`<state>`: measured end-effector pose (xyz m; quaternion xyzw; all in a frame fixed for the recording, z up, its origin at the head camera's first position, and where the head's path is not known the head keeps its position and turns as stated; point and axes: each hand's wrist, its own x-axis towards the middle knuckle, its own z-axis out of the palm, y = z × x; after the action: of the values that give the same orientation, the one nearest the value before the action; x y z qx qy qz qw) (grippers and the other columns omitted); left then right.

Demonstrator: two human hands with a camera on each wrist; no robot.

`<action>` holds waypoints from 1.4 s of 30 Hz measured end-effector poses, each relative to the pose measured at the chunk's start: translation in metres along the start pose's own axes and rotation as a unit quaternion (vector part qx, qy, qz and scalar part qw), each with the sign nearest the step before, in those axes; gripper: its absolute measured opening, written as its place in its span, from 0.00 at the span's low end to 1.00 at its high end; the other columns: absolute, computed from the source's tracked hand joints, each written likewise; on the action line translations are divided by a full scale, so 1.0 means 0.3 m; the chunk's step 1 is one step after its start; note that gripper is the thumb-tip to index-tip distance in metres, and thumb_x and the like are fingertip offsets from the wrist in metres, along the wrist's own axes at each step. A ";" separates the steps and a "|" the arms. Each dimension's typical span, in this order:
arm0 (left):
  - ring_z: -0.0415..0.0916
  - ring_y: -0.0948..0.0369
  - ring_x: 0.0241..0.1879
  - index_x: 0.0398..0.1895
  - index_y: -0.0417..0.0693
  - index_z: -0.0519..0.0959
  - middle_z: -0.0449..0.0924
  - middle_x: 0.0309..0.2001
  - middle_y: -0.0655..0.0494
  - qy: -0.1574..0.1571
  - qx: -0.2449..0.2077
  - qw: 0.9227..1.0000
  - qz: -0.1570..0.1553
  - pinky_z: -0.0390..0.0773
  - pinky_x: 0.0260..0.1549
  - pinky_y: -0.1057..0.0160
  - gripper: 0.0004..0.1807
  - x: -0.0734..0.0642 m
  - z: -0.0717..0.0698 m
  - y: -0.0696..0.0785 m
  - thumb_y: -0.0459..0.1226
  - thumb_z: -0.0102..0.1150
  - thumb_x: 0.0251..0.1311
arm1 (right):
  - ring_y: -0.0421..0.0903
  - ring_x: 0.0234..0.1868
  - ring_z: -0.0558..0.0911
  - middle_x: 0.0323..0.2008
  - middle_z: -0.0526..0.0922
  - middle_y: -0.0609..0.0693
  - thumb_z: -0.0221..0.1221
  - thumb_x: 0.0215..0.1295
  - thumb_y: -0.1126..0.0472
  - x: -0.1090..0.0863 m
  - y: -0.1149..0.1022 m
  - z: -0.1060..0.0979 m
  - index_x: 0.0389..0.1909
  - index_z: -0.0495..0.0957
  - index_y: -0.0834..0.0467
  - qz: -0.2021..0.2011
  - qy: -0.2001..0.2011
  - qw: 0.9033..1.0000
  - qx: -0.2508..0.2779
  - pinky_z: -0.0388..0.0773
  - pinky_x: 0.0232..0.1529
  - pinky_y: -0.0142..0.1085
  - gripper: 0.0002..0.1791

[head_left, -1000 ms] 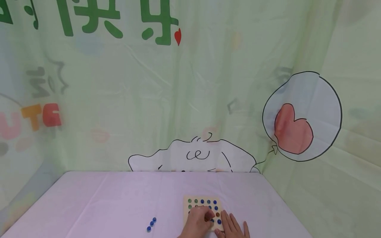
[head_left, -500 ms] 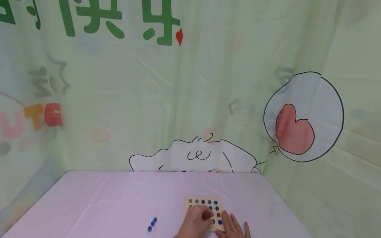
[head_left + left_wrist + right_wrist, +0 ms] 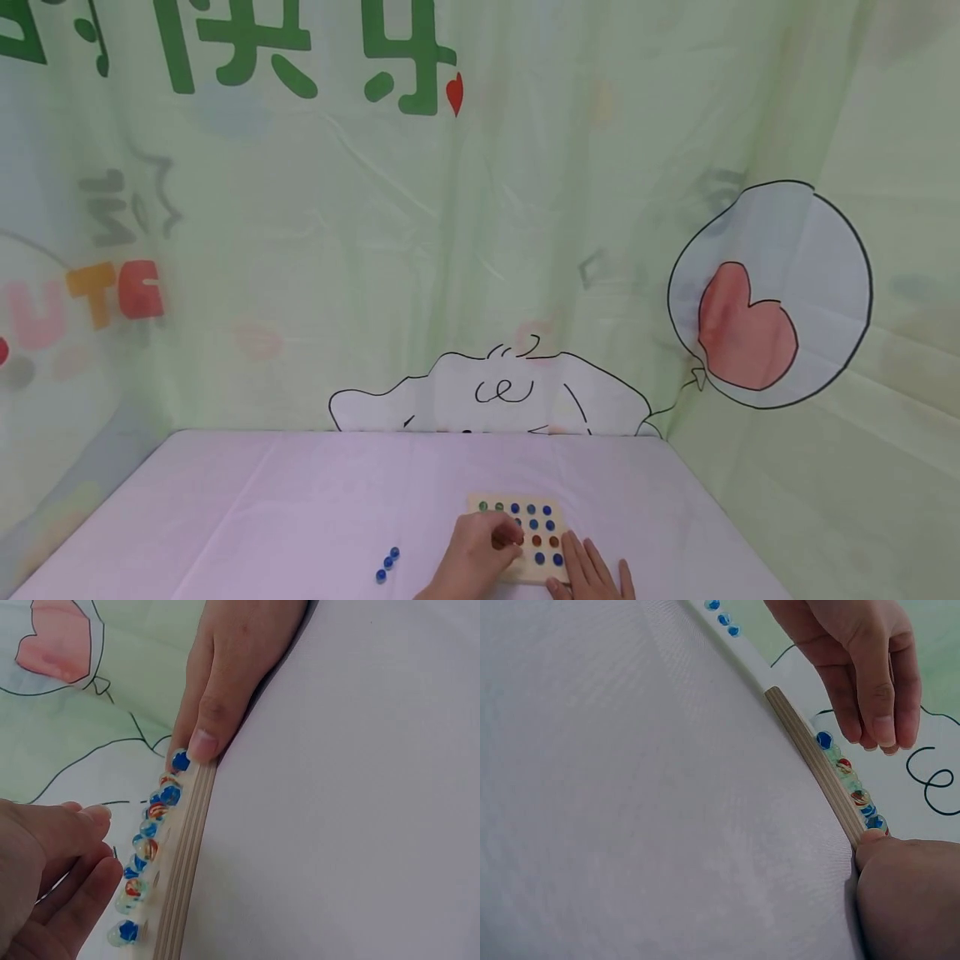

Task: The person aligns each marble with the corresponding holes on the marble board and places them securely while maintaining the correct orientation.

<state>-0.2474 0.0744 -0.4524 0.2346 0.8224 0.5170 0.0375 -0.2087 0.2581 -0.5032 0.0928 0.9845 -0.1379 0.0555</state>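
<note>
A square wooden board (image 3: 528, 573) holds rows of glass marbles. Green ones (image 3: 483, 507) sit at its back left, blue ones (image 3: 547, 511) at the back right, and red-orange ones (image 3: 536, 541) further forward. Over the left part of the board hovers my left hand (image 3: 476, 546), fingers bent and thumb apart from them. Nothing shows between its fingertips in the left wrist view. My right hand (image 3: 596, 571) rests beside the board's right edge, fingers straight, with its thumb (image 3: 204, 742) on the near right corner. The left hand hides part of the rows.
Three loose blue marbles (image 3: 387, 563) lie in a slanting line on the pale tablecloth (image 3: 285, 508), left of the board. Behind the table hangs a light green curtain (image 3: 390, 250) printed with a dog, a heart balloon and green characters.
My left hand has drawn left across the board, uncovering a red-orange marble and a blue one near the front right. The right hand stays at the board's edge. The head view shifts slightly.
</note>
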 end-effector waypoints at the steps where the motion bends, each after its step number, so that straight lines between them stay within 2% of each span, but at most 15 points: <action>1: 0.71 0.72 0.25 0.31 0.54 0.80 0.78 0.27 0.66 0.001 0.001 1.000 0.000 0.73 0.26 0.74 0.07 -0.002 -0.004 -0.001 0.32 0.62 0.48 | 0.59 0.67 0.51 0.66 0.57 0.56 0.26 0.30 0.15 0.000 0.001 0.000 0.66 0.53 0.57 -0.001 0.000 1.000 0.002 0.21 0.59 0.62 0.65; 13: 0.71 0.72 0.26 0.31 0.55 0.79 0.78 0.28 0.64 0.025 0.015 1.000 0.010 0.73 0.27 0.75 0.08 -0.023 -0.049 -0.020 0.32 0.63 0.48 | 0.59 0.67 0.51 0.66 0.57 0.56 0.29 0.32 0.16 0.006 0.012 0.004 0.66 0.53 0.57 -0.008 0.001 1.000 0.018 0.21 0.58 0.62 0.64; 20: 0.71 0.72 0.26 0.30 0.51 0.80 0.80 0.29 0.61 0.042 0.020 0.998 0.030 0.73 0.26 0.74 0.07 -0.036 -0.082 -0.033 0.30 0.62 0.47 | 0.59 0.67 0.51 0.66 0.57 0.56 0.25 0.29 0.15 0.007 0.016 0.006 0.66 0.53 0.58 -0.018 0.006 1.000 0.022 0.21 0.58 0.63 0.66; 26: 0.72 0.72 0.26 0.31 0.50 0.79 0.80 0.29 0.61 0.046 0.027 0.998 0.011 0.74 0.28 0.74 0.08 -0.045 -0.114 -0.045 0.30 0.63 0.47 | 0.60 0.67 0.51 0.66 0.57 0.57 0.27 0.30 0.15 0.011 0.021 0.008 0.66 0.53 0.58 -0.021 0.001 0.999 0.031 0.20 0.57 0.64 0.66; 31: 0.72 0.73 0.27 0.30 0.49 0.79 0.80 0.29 0.60 0.066 0.041 0.997 0.029 0.74 0.27 0.75 0.08 -0.057 -0.140 -0.061 0.30 0.63 0.45 | 0.60 0.67 0.50 0.66 0.57 0.57 0.31 0.32 0.16 0.012 0.018 0.007 0.66 0.53 0.58 -0.016 -0.003 0.999 0.031 0.20 0.57 0.64 0.64; 37: 0.71 0.73 0.26 0.30 0.50 0.79 0.80 0.29 0.60 0.073 0.052 0.996 0.022 0.74 0.27 0.74 0.08 -0.070 -0.172 -0.065 0.30 0.63 0.46 | 0.61 0.67 0.51 0.66 0.57 0.58 0.31 0.31 0.15 0.013 0.010 0.003 0.66 0.53 0.59 -0.007 -0.010 1.000 0.025 0.21 0.57 0.65 0.65; 42: 0.72 0.72 0.27 0.30 0.48 0.79 0.80 0.30 0.58 0.079 0.051 0.995 0.028 0.74 0.27 0.74 0.08 -0.085 -0.198 -0.077 0.29 0.63 0.46 | 0.61 0.66 0.52 0.66 0.58 0.58 0.30 0.31 0.15 0.012 0.007 0.006 0.66 0.54 0.59 -0.008 -0.008 1.000 0.020 0.22 0.57 0.65 0.65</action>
<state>-0.2508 0.0058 -0.4495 0.2177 0.8410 0.4923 -0.0542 -0.2116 0.2602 -0.5060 0.0854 0.9818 -0.1587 0.0602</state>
